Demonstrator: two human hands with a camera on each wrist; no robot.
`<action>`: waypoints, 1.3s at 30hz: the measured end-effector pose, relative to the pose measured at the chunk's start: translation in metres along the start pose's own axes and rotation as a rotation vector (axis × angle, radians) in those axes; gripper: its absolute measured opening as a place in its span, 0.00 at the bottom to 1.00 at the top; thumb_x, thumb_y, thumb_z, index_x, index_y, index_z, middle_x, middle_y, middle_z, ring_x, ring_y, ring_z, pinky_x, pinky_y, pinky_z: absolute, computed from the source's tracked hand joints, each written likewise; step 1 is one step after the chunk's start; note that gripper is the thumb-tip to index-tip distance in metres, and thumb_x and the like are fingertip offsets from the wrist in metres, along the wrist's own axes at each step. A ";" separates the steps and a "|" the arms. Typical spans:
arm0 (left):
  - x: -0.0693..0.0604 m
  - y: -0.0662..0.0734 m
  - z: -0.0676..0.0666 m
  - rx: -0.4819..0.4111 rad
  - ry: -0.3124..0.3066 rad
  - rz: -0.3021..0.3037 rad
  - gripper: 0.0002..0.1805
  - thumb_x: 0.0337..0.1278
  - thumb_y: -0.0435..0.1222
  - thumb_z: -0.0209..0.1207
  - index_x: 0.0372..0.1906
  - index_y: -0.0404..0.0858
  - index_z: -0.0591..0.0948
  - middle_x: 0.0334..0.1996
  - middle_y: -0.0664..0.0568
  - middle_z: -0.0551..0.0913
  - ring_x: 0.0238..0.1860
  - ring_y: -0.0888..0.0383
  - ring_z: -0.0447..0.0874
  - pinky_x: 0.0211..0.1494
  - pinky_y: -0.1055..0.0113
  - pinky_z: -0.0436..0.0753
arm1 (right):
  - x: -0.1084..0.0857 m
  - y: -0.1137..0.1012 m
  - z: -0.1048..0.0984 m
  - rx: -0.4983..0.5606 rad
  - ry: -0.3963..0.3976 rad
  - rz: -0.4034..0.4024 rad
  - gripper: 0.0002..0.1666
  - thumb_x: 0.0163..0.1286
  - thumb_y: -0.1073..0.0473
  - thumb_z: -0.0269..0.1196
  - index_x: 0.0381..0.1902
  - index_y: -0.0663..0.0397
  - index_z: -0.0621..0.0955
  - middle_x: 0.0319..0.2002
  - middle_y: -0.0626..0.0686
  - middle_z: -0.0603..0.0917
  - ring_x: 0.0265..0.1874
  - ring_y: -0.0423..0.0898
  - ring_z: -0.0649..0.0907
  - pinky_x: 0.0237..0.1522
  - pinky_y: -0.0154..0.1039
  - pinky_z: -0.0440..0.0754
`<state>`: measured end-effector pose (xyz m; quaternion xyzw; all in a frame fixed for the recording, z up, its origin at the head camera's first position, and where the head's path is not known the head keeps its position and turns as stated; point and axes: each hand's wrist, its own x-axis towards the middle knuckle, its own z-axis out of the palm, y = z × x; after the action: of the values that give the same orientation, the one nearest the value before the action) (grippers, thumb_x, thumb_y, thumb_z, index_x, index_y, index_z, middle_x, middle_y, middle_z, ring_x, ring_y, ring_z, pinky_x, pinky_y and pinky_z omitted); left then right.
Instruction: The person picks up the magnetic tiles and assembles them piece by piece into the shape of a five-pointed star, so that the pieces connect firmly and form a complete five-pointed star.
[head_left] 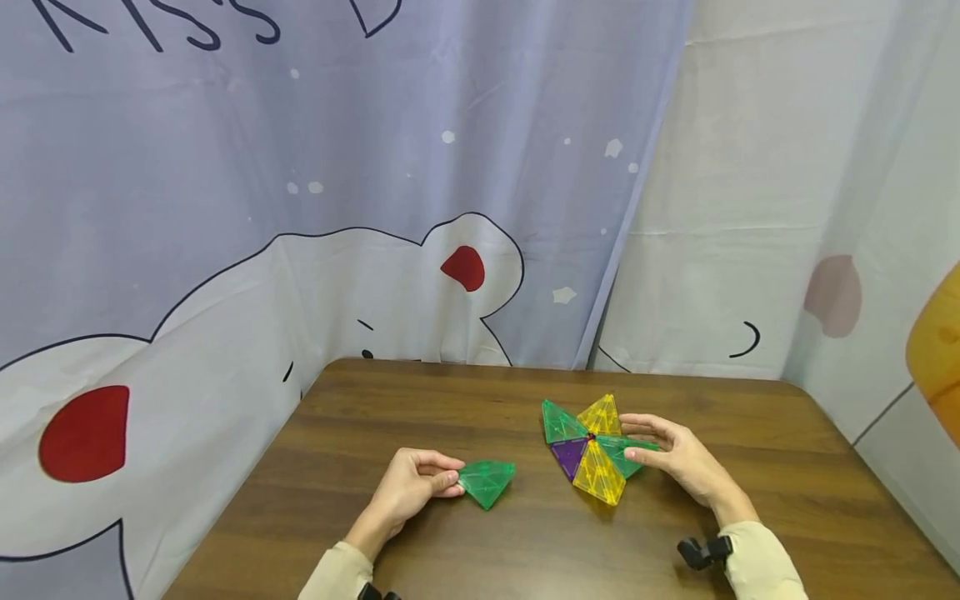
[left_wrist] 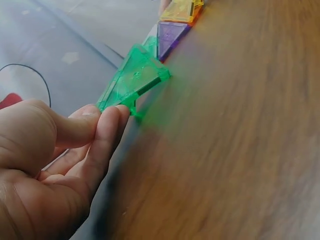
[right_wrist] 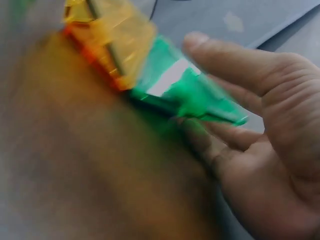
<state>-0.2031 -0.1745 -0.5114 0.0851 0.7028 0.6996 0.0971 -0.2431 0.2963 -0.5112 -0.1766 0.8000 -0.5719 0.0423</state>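
My left hand (head_left: pixel 408 486) pinches a green magnetic tile piece (head_left: pixel 487 481) by one corner between thumb and fingers, above the table. In the left wrist view this green piece (left_wrist: pixel 135 77) looks built of joined triangles. To the right is a star-like group of magnetic tiles: a yellow piece (head_left: pixel 602 414) at the back, a green one (head_left: pixel 562 423) at left, a purple one (head_left: pixel 568 457), and a yellow one (head_left: pixel 600 477) in front. My right hand (head_left: pixel 678 458) grips the group's right green piece (right_wrist: pixel 175 87), with thumb and fingers on either side.
The brown wooden table (head_left: pixel 360 417) lies under both hands. Behind it hangs a printed curtain (head_left: pixel 420 167), touching or close to the back edge. Dark wrist-worn devices, such as the right one (head_left: pixel 703 552), sit at the sleeves.
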 end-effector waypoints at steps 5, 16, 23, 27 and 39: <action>0.002 -0.003 0.004 -0.066 -0.003 -0.018 0.15 0.71 0.19 0.66 0.58 0.17 0.85 0.47 0.29 0.91 0.40 0.53 0.97 0.51 0.63 0.93 | 0.000 0.007 0.006 0.002 0.002 0.034 0.30 0.76 0.58 0.75 0.72 0.59 0.83 0.73 0.69 0.79 0.55 0.45 0.89 0.55 0.35 0.87; 0.035 -0.009 0.034 -0.200 0.011 -0.024 0.15 0.70 0.18 0.66 0.59 0.16 0.85 0.44 0.33 0.93 0.38 0.54 0.97 0.52 0.63 0.93 | 0.008 0.006 0.021 -0.058 0.038 0.026 0.26 0.73 0.57 0.78 0.66 0.56 0.87 0.70 0.64 0.82 0.62 0.45 0.84 0.56 0.35 0.86; 0.051 -0.013 0.047 -0.228 -0.008 -0.001 0.16 0.71 0.18 0.66 0.59 0.15 0.84 0.45 0.32 0.93 0.38 0.55 0.97 0.52 0.63 0.93 | 0.011 0.004 0.035 0.000 0.021 0.022 0.27 0.73 0.60 0.78 0.65 0.63 0.85 0.67 0.69 0.81 0.52 0.46 0.89 0.49 0.37 0.89; 0.056 -0.013 0.053 -0.242 -0.025 0.013 0.17 0.71 0.19 0.66 0.60 0.14 0.83 0.44 0.33 0.93 0.37 0.56 0.96 0.52 0.63 0.93 | 0.012 0.003 0.037 0.009 0.019 0.020 0.27 0.73 0.61 0.78 0.65 0.63 0.84 0.67 0.69 0.81 0.51 0.46 0.88 0.48 0.36 0.89; 0.066 -0.010 0.061 -0.241 -0.056 0.034 0.18 0.74 0.22 0.66 0.62 0.15 0.83 0.43 0.34 0.93 0.39 0.54 0.97 0.52 0.61 0.93 | 0.015 0.001 0.038 -0.028 0.028 0.023 0.27 0.72 0.58 0.79 0.65 0.60 0.85 0.65 0.66 0.82 0.53 0.52 0.88 0.49 0.37 0.89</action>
<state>-0.2510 -0.0985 -0.5226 0.1039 0.6089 0.7780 0.1144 -0.2466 0.2573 -0.5228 -0.1598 0.8103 -0.5627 0.0353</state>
